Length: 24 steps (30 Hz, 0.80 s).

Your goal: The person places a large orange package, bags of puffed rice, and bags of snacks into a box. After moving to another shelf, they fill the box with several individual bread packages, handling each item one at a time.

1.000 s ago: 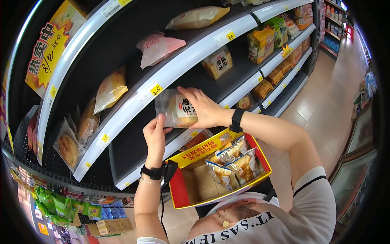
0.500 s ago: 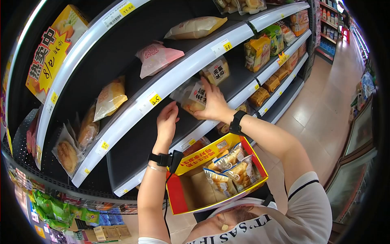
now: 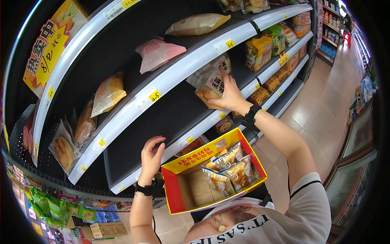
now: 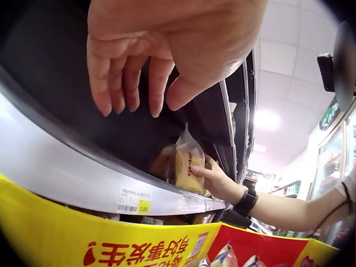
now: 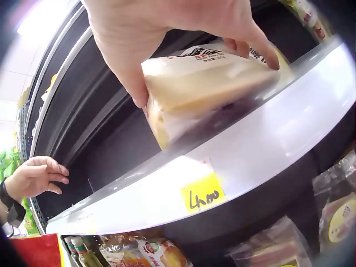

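Note:
At the shelf's front, my right hand (image 3: 231, 96) grips a clear-wrapped pack of toast bread (image 3: 208, 95) with a white label and black print. Seen from the right wrist, thumb and fingers span the pack (image 5: 206, 83) just behind the shelf's price strip (image 5: 183, 183). Another toast pack (image 3: 223, 62) with a similar label stands directly behind, partly covered by the held one. My left hand (image 3: 150, 157) holds nothing; its fingers are loosely bent near the shelf edge, beside the box. Its palm side shows in the left wrist view, the hand (image 4: 172, 39) high over the price strip.
A yellow and red box (image 3: 172, 189) sits against the person's front, with several wrapped breads (image 3: 241, 171) inside. On the upper shelf lie a pink bag (image 3: 158, 55), a long pale bag (image 3: 199, 24) and other wrapped breads (image 3: 65, 148). Snack packs (image 3: 258, 53) stand farther right.
The right hand has carried the toast pack rightward along the shelf to the other toast pack. The left hand has let go of it and drawn back down toward the box.

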Each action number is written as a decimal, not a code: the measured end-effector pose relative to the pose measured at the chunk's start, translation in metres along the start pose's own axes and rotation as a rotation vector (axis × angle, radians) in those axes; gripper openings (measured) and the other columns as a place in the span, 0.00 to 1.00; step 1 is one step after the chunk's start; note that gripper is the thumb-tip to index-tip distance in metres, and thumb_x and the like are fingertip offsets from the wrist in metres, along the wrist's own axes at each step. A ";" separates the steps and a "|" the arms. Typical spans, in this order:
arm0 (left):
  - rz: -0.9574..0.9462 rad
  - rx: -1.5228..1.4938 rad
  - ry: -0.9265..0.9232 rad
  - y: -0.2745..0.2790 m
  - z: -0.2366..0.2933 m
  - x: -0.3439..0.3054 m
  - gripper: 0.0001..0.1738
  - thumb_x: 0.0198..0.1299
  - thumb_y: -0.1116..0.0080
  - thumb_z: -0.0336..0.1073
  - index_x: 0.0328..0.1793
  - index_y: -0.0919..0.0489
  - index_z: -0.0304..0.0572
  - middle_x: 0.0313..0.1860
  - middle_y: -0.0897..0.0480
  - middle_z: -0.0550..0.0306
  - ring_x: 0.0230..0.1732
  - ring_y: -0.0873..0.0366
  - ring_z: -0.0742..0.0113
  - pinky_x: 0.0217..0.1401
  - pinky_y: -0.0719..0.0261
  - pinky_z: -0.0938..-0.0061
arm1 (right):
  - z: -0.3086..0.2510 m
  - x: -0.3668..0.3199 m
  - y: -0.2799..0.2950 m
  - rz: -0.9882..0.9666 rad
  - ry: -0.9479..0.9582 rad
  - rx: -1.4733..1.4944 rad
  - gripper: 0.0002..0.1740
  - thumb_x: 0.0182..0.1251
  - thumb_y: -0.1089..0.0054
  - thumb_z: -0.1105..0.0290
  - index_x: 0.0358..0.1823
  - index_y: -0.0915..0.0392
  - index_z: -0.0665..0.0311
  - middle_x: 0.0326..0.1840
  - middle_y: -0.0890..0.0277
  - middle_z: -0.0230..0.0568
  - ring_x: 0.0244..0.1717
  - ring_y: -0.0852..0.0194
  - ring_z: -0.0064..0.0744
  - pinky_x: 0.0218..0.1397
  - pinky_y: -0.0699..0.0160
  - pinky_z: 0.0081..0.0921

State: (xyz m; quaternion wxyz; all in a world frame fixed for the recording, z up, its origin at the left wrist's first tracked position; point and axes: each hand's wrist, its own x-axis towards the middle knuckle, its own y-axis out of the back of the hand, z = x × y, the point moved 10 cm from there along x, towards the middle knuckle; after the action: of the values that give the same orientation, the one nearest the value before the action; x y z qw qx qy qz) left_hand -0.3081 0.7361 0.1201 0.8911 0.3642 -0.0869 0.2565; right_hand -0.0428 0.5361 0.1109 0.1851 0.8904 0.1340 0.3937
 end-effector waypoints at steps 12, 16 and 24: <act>-0.081 0.020 0.159 0.009 -0.043 -0.046 0.12 0.60 0.43 0.31 0.49 0.20 0.38 0.54 0.23 0.51 0.54 0.24 0.63 0.51 0.22 0.73 | 0.005 0.007 -0.009 -0.099 0.012 -0.025 0.68 0.31 0.21 0.52 0.72 0.58 0.62 0.61 0.42 0.63 0.61 0.41 0.63 0.65 0.38 0.47; -0.112 0.007 0.171 0.009 -0.053 -0.053 0.13 0.60 0.43 0.31 0.51 0.21 0.38 0.54 0.23 0.51 0.55 0.25 0.63 0.53 0.23 0.73 | 0.012 0.011 -0.011 -0.175 -0.024 -0.027 0.69 0.30 0.21 0.50 0.72 0.59 0.62 0.63 0.43 0.65 0.62 0.43 0.65 0.66 0.39 0.47; -0.162 -0.361 0.198 -0.017 -0.025 0.004 0.25 0.61 0.42 0.33 0.65 0.32 0.35 0.58 0.25 0.48 0.59 0.27 0.63 0.57 0.26 0.72 | 0.022 0.008 -0.017 -0.242 -0.035 0.025 0.69 0.31 0.21 0.51 0.73 0.60 0.62 0.64 0.45 0.67 0.65 0.45 0.65 0.69 0.43 0.46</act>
State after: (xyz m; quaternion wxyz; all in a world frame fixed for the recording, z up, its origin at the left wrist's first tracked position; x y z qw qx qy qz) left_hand -0.2968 0.7452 0.0932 0.9637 0.1776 -0.0138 0.1989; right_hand -0.0223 0.5495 0.0953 0.2226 0.8767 0.2419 0.3514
